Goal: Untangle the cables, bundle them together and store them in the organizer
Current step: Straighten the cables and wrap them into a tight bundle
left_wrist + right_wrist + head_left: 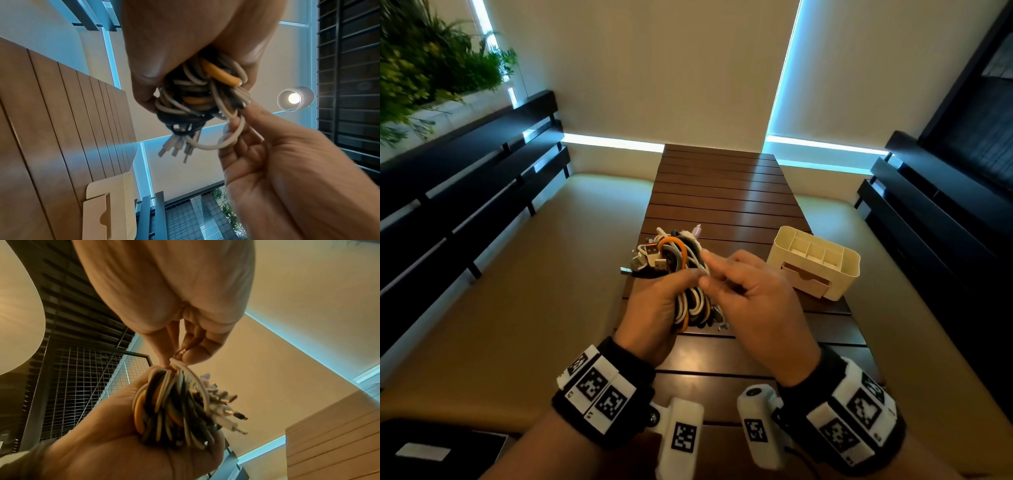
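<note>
A bundle of white, grey, black and orange cables is held above the slatted wooden table. My left hand grips the bundle around its middle, with the plug ends sticking out past the fingers. My right hand pinches a white cable loop at the bundle's edge between thumb and fingertips. The cream organizer, with several open compartments and a small drawer, stands on the table to the right of my hands.
Cushioned benches with dark slatted backrests run along both sides of the table. Plants sit behind the left backrest. A dark object with a white label lies at the lower left. A lit lamp hangs overhead.
</note>
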`<state>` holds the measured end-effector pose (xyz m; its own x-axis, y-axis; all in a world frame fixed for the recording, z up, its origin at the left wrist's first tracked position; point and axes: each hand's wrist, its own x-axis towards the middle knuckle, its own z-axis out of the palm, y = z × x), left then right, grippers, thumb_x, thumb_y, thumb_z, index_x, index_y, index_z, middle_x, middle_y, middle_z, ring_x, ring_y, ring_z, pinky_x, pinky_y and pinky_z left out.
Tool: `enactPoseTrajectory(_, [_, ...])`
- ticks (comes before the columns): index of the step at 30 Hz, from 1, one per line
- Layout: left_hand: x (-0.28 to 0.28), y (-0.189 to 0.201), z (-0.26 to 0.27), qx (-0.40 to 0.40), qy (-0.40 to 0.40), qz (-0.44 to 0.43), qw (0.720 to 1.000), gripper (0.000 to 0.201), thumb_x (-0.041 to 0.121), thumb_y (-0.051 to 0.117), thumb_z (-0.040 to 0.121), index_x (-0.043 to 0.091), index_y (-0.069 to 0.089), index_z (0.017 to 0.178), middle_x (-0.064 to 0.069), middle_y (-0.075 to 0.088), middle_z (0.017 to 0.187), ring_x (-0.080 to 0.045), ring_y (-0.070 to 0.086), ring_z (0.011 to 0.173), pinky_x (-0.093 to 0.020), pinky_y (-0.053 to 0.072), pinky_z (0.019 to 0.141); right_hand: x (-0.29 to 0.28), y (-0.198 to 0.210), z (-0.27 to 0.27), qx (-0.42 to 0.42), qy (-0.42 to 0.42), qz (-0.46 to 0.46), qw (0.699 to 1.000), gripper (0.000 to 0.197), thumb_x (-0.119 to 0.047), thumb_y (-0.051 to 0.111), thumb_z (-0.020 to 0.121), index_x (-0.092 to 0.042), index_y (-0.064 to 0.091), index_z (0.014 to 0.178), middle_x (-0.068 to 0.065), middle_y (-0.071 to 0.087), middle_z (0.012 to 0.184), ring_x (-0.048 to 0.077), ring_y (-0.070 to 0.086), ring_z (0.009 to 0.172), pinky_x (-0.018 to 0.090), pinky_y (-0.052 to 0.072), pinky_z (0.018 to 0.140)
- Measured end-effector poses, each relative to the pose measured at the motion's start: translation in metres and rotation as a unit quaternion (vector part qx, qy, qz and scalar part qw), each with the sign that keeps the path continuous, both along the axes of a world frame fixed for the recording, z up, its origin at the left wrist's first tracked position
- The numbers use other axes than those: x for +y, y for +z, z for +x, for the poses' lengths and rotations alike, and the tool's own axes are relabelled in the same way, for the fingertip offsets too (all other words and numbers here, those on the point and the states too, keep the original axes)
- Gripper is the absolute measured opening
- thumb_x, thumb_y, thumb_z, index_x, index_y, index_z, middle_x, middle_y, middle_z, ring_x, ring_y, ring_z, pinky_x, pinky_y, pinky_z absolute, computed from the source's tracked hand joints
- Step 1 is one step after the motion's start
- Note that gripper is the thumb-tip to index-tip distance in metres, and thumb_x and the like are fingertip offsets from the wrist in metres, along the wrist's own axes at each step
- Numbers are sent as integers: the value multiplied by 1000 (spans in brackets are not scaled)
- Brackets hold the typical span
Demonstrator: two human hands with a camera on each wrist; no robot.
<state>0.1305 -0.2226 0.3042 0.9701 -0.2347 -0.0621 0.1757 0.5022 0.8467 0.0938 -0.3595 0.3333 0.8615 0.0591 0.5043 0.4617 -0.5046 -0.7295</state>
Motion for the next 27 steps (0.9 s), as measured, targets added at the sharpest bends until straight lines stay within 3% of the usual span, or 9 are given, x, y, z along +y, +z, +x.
enactPoseTrajectory(4, [-1,0,1,18,-15,-8,1000,44,19,69,80,-5,63,117,-20,61,88,-26,62,70,-33,53,55,-1,0,3,65,6,43,997,27,-18,60,97,-20,67,123,-4,60,92,9,61,85,17,53,71])
enactPoseTrajectory(7, [-1,1,4,31,-22,-25,999,41,17,71,77,-3,63,113,-21,58,89,-28,61,71,-35,54,60,-3,3,7,163,33,133,977,25,-16,57,98,-24,69,119,-3,63,98,9,64,94,27,57,85])
enactPoseTrajectory(10, [1,0,4,33,-43,-50,997,46,14,66,80,-7,59,120,-26,58,102,-37,59,88,-43,54,73,-5,5,10,207,55,192,958,24,-16,62,93,-18,73,114,0,67,106,14,66,105,40,56,95])
enactPoseTrajectory(14, [8,1,4,12,-89,-55,994,52,14,61,85,-5,52,133,-34,58,126,-42,62,108,-46,57,83,-11,9,13,259,101,250,927,40,-28,71,73,-11,74,109,9,70,110,24,68,107,42,55,94])
enactPoseTrajectory(16, [10,0,4,5,-109,-57,992,53,16,60,87,0,51,137,-32,56,132,-42,60,117,-51,53,92,-15,13,14,280,112,234,925,39,-30,74,70,-13,74,105,10,72,106,26,70,103,42,56,91])
enactPoseTrajectory(19, [10,0,2,1,-118,-66,991,53,19,62,87,10,54,138,-29,57,134,-40,58,123,-54,48,100,-15,16,12,266,99,151,947,36,-36,77,66,-16,72,96,18,70,99,33,70,94,44,59,86])
enactPoseTrajectory(21, [10,0,0,-5,-119,-60,991,54,18,62,86,8,54,138,-27,61,130,-36,63,116,-48,54,93,-13,17,9,241,76,81,964,31,-42,76,67,-21,70,89,19,68,90,31,66,81,40,58,78])
enactPoseTrajectory(24, [11,2,-2,-14,-125,-41,991,57,15,61,84,5,52,139,-20,69,112,-28,70,95,-37,58,72,-11,16,5,208,64,37,975,14,-31,77,78,-24,67,86,18,63,81,20,56,68,26,51,65])
enactPoseTrajectory(27, [10,3,-3,-21,-120,-22,992,56,15,63,82,8,55,137,-26,67,114,-33,70,94,-38,57,69,-17,14,3,210,85,30,974,23,-37,77,77,-22,68,93,13,65,84,28,62,75,35,56,71])
